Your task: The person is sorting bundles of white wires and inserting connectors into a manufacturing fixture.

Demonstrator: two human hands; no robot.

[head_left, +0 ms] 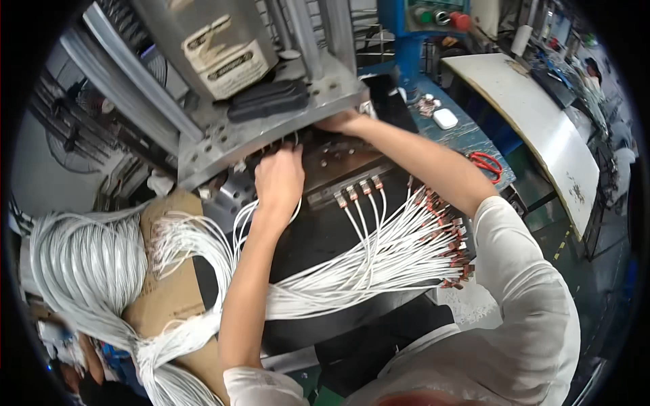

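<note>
My left hand reaches under the grey metal press head, its fingers curled around thin white wires at the dark die plate. My right hand rests further back at the edge of the press head, fingers partly hidden; what it holds cannot be seen. Several white wires with copper-coloured terminals lie side by side in a fixture on the plate. A fan of more terminated wires spreads to the right over the black bench.
A thick bundle of white wires lies on a cardboard sheet at left. Red scissors and a small white case sit on a blue-green table. Further right stands a white tabletop; a blue machine with coloured buttons stands behind.
</note>
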